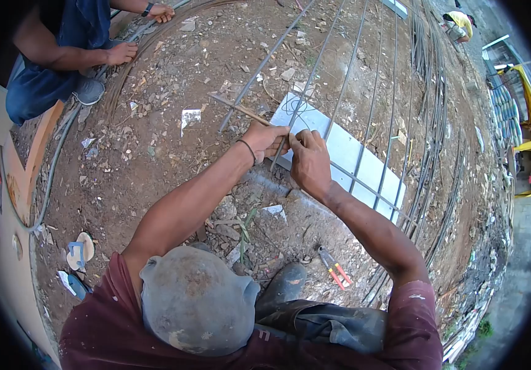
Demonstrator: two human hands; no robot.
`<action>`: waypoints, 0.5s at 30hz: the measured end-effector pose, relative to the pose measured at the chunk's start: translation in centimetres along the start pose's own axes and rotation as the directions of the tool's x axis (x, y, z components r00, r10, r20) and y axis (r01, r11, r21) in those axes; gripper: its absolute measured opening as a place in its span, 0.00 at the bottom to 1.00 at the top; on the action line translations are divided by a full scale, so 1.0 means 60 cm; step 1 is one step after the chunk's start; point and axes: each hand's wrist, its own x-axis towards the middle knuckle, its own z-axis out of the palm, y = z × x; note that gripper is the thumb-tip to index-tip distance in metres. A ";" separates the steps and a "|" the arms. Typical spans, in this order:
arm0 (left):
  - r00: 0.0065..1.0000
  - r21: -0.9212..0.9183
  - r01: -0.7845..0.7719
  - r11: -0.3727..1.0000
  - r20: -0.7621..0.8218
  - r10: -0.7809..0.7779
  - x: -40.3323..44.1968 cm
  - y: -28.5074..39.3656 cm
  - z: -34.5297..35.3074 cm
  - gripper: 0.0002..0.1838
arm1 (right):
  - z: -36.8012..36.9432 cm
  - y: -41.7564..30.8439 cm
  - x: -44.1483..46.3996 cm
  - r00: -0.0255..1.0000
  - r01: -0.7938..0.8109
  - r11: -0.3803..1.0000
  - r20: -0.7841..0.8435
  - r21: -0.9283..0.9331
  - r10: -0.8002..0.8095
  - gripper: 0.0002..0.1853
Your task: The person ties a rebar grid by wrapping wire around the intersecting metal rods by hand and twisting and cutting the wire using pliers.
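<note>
Several long steel bars (324, 49) run away from me, with a crossbar (364, 185) lying over them near their close ends. A pale flat board (370, 165) lies beneath this grid. My left hand (266, 140) is closed around the crossbar beside one of the long bars. Right next to it, my right hand (311, 159) is closed in a pinch at the same crossing; what its fingertips hold is too small to make out. A thin dark wire (295, 111) curls in loops over the board just beyond my hands. Pliers (334, 267) with red-orange handles lie on the ground below my right forearm.
Bundled rods (429, 92) stretch along the right side. At upper left a person (68, 55) crouches with both hands near a hose and thin rods. Another person in yellow (458, 24) bends at upper right. Rubble covers the soil; a wooden frame (40, 139) stands left.
</note>
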 end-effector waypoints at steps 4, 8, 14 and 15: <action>0.998 -0.062 0.053 0.997 0.021 -0.051 -0.015 0.011 0.000 0.24 | -0.044 0.055 0.052 0.929 0.370 0.925 0.030 -0.088 -0.368 0.10; 0.997 -0.048 0.062 0.997 0.041 -0.060 -0.011 0.018 -0.002 0.25 | -0.062 0.073 0.088 0.789 0.569 0.816 0.350 -0.102 -0.505 0.11; 0.994 -0.112 0.048 0.993 0.099 -0.037 -0.008 0.012 -0.010 0.22 | -0.065 0.063 0.115 0.775 0.567 0.818 0.398 -0.093 -0.491 0.10; 0.993 -0.104 0.055 0.993 0.107 -0.044 -0.008 0.015 -0.011 0.22 | -0.060 0.058 0.113 0.796 0.528 0.844 0.400 -0.094 -0.454 0.10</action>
